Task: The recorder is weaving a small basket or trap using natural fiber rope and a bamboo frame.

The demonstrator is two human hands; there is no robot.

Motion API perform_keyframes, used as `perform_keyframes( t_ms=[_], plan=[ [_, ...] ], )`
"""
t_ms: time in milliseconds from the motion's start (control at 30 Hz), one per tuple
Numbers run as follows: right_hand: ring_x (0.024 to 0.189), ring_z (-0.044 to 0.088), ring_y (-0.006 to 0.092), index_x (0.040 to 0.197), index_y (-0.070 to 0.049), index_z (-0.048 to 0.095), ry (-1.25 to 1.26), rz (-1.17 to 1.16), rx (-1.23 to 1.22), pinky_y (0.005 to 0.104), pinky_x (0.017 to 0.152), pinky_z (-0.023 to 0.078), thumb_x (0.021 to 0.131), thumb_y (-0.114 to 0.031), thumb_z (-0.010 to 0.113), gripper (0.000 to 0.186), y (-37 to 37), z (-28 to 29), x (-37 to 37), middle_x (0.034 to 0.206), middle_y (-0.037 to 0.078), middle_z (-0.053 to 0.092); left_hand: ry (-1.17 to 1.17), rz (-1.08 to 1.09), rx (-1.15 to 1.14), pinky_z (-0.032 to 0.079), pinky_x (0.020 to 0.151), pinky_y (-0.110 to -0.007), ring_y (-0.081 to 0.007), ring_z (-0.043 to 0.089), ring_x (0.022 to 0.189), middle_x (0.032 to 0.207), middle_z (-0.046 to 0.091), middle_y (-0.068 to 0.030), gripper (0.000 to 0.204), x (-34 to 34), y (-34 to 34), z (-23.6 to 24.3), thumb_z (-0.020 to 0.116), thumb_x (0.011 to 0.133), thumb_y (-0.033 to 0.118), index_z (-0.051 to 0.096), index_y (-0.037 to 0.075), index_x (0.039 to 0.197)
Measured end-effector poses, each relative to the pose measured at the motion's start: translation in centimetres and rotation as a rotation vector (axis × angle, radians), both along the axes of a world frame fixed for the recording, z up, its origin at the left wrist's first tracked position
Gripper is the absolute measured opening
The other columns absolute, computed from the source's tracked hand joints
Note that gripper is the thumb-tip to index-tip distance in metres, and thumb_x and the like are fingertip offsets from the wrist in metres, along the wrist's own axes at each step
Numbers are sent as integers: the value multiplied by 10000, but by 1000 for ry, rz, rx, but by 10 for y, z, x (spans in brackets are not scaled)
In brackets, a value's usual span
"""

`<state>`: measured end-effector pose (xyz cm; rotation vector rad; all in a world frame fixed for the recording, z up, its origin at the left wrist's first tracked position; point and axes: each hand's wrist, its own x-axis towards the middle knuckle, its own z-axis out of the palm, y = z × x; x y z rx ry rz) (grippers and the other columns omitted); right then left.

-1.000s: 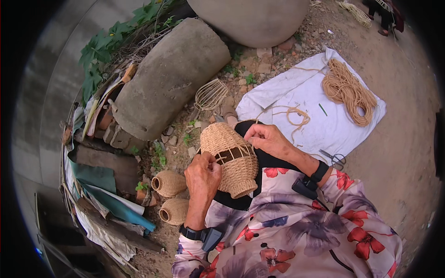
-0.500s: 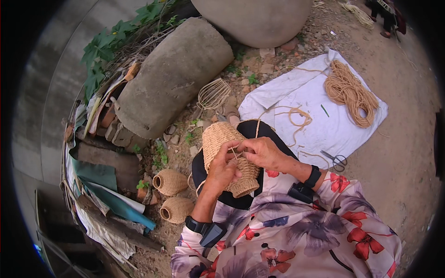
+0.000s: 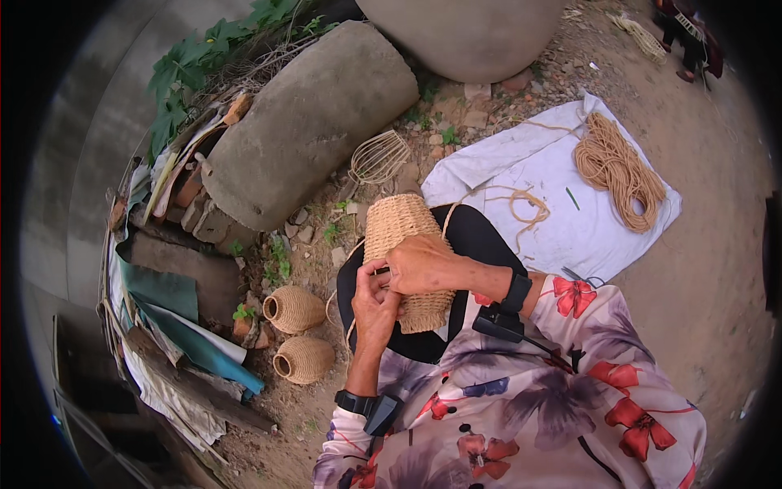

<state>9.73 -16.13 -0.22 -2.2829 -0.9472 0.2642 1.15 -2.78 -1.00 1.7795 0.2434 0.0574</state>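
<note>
A woven straw basket (image 3: 399,220) lies across my dark-trousered lap, its narrower woven neck toward me. My left hand (image 3: 376,306) is at the basket's left middle, fingers curled closed. My right hand (image 3: 423,265) lies over the middle, fingers bent in against the left's; what both pinch is hidden behind them. Loose cord (image 3: 445,218) runs from the basket toward a white sheet (image 3: 505,171), where a big coil of tan rope (image 3: 619,171), a short green strip (image 3: 573,198) and partly hidden scissors (image 3: 574,274) lie.
Two small woven pots (image 3: 301,359) sit left of me, a wire-like frame (image 3: 379,156) ahead. A concrete cylinder (image 3: 314,122), a large rounded slab (image 3: 460,33) and piled scrap (image 3: 179,326) line the left and back. Another person (image 3: 691,45) is at the far upper right.
My right hand has moved left across the basket to meet my left hand and now covers its middle opening. The scene has shifted slightly as my head moved.
</note>
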Motion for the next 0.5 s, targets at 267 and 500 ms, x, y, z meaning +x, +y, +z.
perform_keyframes(
  t_ms=[267, 500],
  plan=[
    [570, 576, 218, 700, -44, 632, 459, 74, 187, 360, 554, 445, 719, -234, 695, 201, -17, 5, 18, 650, 104, 616, 9, -63, -246, 366, 406, -175, -26, 473, 500, 913, 672, -69, 316, 1, 24, -13, 591, 856, -12, 553, 58, 1162],
    [709, 625, 291, 772, -53, 560, 276, 9, 307, 407, 661, 471, 785, -200, 642, 169, -35, -17, 5, 717, 110, 626, -315, 107, 541, 398, 535, -212, -48, 458, 577, 854, 622, -2, 126, -6, 19, -5, 625, 879, 56, 683, 12, 982]
  ],
)
